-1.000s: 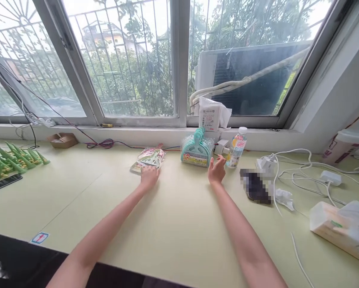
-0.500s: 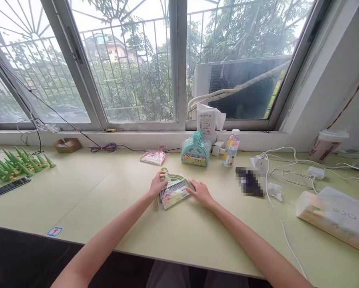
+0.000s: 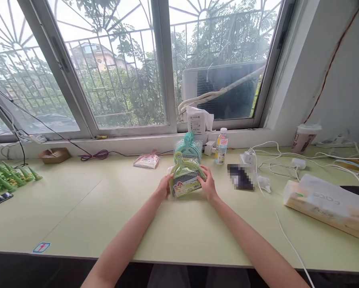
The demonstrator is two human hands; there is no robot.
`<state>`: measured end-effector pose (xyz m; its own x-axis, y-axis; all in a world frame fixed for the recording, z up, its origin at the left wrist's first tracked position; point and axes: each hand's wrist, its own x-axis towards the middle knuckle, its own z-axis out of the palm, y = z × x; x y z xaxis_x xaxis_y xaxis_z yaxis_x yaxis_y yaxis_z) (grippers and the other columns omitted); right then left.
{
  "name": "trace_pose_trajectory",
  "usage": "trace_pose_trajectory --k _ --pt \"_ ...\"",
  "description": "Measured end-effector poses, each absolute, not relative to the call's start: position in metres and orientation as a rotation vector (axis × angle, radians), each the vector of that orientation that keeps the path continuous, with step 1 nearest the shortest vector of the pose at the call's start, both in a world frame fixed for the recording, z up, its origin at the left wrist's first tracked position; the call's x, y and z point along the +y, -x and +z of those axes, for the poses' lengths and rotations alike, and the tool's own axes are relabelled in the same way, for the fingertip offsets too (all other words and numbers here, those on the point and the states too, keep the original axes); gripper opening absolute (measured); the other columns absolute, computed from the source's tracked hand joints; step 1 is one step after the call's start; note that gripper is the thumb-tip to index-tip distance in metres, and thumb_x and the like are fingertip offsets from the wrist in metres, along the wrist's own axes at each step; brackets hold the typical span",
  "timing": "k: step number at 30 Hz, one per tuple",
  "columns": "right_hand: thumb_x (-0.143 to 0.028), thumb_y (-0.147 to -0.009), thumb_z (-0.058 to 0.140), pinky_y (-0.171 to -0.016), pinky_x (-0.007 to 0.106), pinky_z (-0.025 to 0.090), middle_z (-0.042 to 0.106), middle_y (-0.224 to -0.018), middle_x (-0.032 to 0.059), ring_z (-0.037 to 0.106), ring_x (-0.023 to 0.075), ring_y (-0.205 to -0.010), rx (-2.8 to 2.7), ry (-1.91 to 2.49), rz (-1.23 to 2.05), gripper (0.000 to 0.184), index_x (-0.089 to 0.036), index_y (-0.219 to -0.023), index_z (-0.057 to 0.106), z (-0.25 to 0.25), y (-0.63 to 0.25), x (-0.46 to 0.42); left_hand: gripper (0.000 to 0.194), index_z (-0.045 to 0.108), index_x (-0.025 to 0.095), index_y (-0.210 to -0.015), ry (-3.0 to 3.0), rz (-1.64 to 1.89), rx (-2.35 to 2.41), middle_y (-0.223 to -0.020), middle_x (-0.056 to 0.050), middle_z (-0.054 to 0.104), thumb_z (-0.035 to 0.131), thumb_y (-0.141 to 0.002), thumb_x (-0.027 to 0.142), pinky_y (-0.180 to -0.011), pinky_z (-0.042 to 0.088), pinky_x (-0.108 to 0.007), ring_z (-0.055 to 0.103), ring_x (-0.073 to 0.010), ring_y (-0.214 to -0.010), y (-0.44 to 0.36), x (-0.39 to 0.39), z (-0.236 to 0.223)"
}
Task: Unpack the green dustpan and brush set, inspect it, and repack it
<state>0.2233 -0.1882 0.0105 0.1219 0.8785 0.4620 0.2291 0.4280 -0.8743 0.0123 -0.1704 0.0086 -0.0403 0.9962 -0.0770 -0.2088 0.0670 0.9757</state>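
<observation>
A small green dustpan-and-brush set in a clear plastic bag (image 3: 186, 178) is held upright just above the pale green table (image 3: 107, 224). My left hand (image 3: 164, 187) grips its left edge and my right hand (image 3: 208, 185) grips its right edge. Right behind it stands a stack of teal dustpan sets in plastic (image 3: 188, 147). A pink packaged set (image 3: 146, 160) lies flat further left, near the window sill.
A drink bottle (image 3: 221, 146), a white tissue pack (image 3: 196, 120), a dark blurred object (image 3: 240, 177), white chargers and cables (image 3: 287, 162), a long tissue box (image 3: 326, 204) and a cup (image 3: 304, 136) fill the right side. Green cone-shaped pieces (image 3: 5, 179) and a cardboard tray (image 3: 54, 155) lie at left.
Both hands drew the green set back from beside the pink pack, laid it flat, then raised it upright between them. The view shifted, so everything sits further left now.
</observation>
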Motion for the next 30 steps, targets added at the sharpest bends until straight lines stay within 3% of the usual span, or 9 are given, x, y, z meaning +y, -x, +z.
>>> trace_pose_trajectory --k 3,6,9,12,14,17,20,24,30 --pt "-0.027 -0.084 0.047 -0.092 0.045 0.041 0.052 -0.133 0.0106 0.05 0.027 -0.118 -1.569 1.239 0.237 0.042 -0.026 -0.127 0.046 0.014 -0.221 -0.197 0.036 0.059 0.015 -0.089 -0.895 1.259 1.067 -0.073 -0.005 0.068 0.073 -0.068 0.041 -0.06 0.051 -0.03 0.065 -0.0183 -0.063 -0.013 -0.175 0.009" --pt "-0.024 -0.087 0.046 -0.097 0.046 0.034 0.05 -0.134 0.0102 0.046 0.0273 -0.12 -1.703 1.275 -0.119 0.034 -0.026 -0.12 0.052 0.019 -0.22 -0.205 0.034 0.059 0.015 -0.091 -0.87 1.326 0.968 -0.079 -0.005 0.069 0.073 -0.068 0.036 -0.062 0.053 -0.03 0.065 -0.018 -0.066 -0.016 -0.178 0.013" --pt "-0.023 -0.092 0.04 -0.098 0.04 0.031 0.063 -0.11 0.0072 0.055 0.0213 -0.104 -2.043 1.121 -0.202 0.023 -0.024 -0.1 0.061 0.022 -0.218 -0.21 0.033 0.058 0.016 -0.093 -0.865 1.391 0.905 -0.085 -0.004 0.069 0.072 -0.069 0.033 -0.061 0.053 -0.028 0.065 -0.0164 -0.069 -0.017 -0.181 0.016" --pt "-0.026 -0.096 0.035 -0.096 0.04 0.032 0.068 -0.084 0.0052 0.059 0.0189 -0.086 -2.247 1.064 -0.234 0.032 -0.021 -0.08 0.063 0.021 -0.215 -0.213 0.031 0.056 0.018 -0.093 -0.866 1.43 0.909 -0.088 -0.002 0.068 0.072 -0.069 0.03 -0.057 0.05 -0.023 0.064 -0.0129 -0.067 -0.015 -0.184 0.017" --pt "-0.028 -0.096 0.034 -0.092 0.04 0.034 0.068 -0.078 0.0059 0.06 0.0197 -0.083 -2.258 1.092 -0.235 0.037 -0.02 -0.074 0.062 0.019 -0.213 -0.212 0.03 0.055 0.018 -0.094 -0.842 1.462 0.916 -0.087 -0.001 0.068 0.071 -0.07 0.028 -0.054 0.049 -0.021 0.062 -0.0114 -0.064 -0.015 -0.185 0.018" --pt "-0.034 -0.097 0.031 -0.081 0.035 0.04 0.069 -0.077 0.0073 0.062 0.0195 -0.076 -2.147 1.159 -0.058 0.043 -0.019 -0.073 0.063 0.016 -0.214 -0.209 0.027 0.055 0.017 -0.095 -0.793 1.486 0.89 -0.088 -0.002 0.067 0.068 -0.072 0.024 -0.057 0.05 -0.021 0.062 -0.0111 -0.065 -0.016 -0.187 0.022" --pt "-0.05 -0.095 0.027 -0.066 0.03 0.044 0.068 -0.07 0.0061 0.062 0.0173 -0.061 -1.922 1.165 0.335 0.053 -0.02 -0.07 0.064 0.013 -0.218 -0.204 0.028 0.057 0.016 -0.1 -0.831 1.461 0.808 -0.097 -0.004 0.067 0.065 -0.075 0.024 -0.066 0.052 -0.024 0.064 -0.0133 -0.077 -0.02 -0.189 0.026" --pt "-0.069 -0.081 0.041 -0.049 0.028 0.044 0.065 -0.06 0.0048 0.056 0.0147 -0.044 -1.542 1.089 0.807 0.057 -0.019 -0.062 0.06 0.011 -0.223 -0.195 0.037 0.054 0.019 -0.108 -0.877 1.426 0.766 -0.103 -0.003 0.066 0.067 -0.074 0.026 -0.068 0.051 -0.024 0.063 -0.0143 -0.085 -0.025 -0.193 0.03" --pt "-0.052 -0.061 0.074 -0.054 0.026 0.049 0.07 -0.081 0.0058 0.064 0.0167 -0.065 -1.117 1.033 1.157 0.041 -0.02 -0.083 0.064 -0.004 -0.231 -0.176 0.039 0.049 0.022 -0.101 -0.927 1.342 0.774 -0.099 0.0 0.065 0.07 -0.068 0.027 -0.07 0.05 -0.027 0.063 -0.0134 -0.077 -0.023 -0.193 0.029"
